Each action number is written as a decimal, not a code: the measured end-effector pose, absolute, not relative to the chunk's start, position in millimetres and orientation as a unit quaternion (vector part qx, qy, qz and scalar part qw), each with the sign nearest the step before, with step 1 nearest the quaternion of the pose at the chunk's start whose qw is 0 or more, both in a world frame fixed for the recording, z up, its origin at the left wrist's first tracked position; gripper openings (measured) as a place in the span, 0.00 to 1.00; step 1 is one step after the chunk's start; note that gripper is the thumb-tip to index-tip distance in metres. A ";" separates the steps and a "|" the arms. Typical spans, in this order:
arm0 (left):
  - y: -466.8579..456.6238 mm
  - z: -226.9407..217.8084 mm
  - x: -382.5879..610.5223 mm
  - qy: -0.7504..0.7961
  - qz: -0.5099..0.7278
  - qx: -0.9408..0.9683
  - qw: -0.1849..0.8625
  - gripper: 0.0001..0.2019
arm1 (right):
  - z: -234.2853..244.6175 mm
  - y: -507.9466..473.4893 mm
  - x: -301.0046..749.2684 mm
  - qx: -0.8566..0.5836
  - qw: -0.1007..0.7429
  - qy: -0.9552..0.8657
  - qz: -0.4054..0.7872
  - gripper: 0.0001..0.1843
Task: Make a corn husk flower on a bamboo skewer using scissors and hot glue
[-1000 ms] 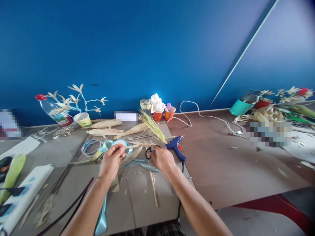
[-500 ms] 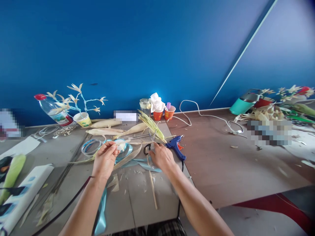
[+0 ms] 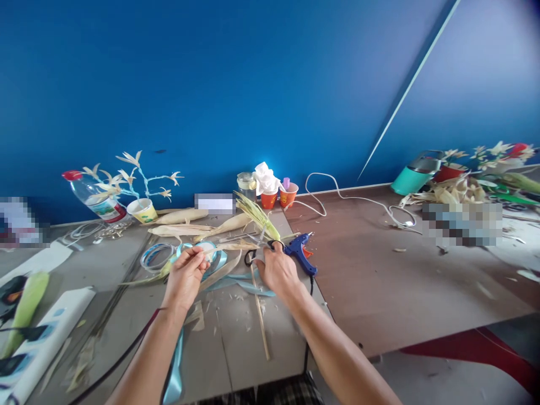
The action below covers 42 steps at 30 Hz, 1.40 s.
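My left hand (image 3: pixel 185 273) is closed in a pinch on a small pale piece of corn husk (image 3: pixel 210 255), partly hidden by the fingers. Beneath and behind it lies a roll of light blue ribbon (image 3: pixel 220 260). My right hand (image 3: pixel 279 270) is closed at the black-handled scissors (image 3: pixel 250 257), thumb by one handle loop and fingers over the other. The scissors point away from me. Just right of that hand a blue glue gun (image 3: pixel 300 253) rests on its side. A green-tipped corn husk (image 3: pixel 264 219) lies beyond the scissors, and a thin stick (image 3: pixel 261 323) lies nearer me.
Dried husks (image 3: pixel 181 230) and a clear tape roll (image 3: pixel 156 257) lie on the left. Behind stand a yellow cup (image 3: pixel 142 211) with husk flowers, a plastic bottle (image 3: pixel 99 199) and red paper cups (image 3: pixel 288 196). A power strip (image 3: pixel 50 337) sits front left; a teal container (image 3: pixel 415 174) lies far right.
My right hand has shifted slightly, its fingers now further over the scissors' handle. My left hand keeps its pinch and has barely moved. The view has tilted a little.
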<state>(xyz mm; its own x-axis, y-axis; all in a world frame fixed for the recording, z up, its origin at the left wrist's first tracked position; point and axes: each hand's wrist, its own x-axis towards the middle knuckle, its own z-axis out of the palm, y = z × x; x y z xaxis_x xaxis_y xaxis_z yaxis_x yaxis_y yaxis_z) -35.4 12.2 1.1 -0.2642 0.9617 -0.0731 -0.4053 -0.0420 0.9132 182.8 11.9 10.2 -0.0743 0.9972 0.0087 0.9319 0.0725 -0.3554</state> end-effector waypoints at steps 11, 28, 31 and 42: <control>2.9 5.3 -23.0 0.410 0.568 0.277 0.658 0.10 | -6.3 9.7 164.0 -0.387 0.431 -0.787 0.215 0.25; 4.9 4.4 -49.8 0.661 0.423 0.603 0.144 0.08 | -7.8 12.1 166.1 -0.428 0.501 -0.706 0.261 0.15; 6.5 -0.7 -52.6 0.717 0.250 0.646 0.081 0.15 | -7.1 13.9 167.1 -0.441 0.504 -0.696 0.258 0.15; 12.9 -6.5 -42.8 0.721 0.241 0.619 0.196 0.14 | -11.7 15.0 164.2 -0.428 0.533 -0.654 0.325 0.12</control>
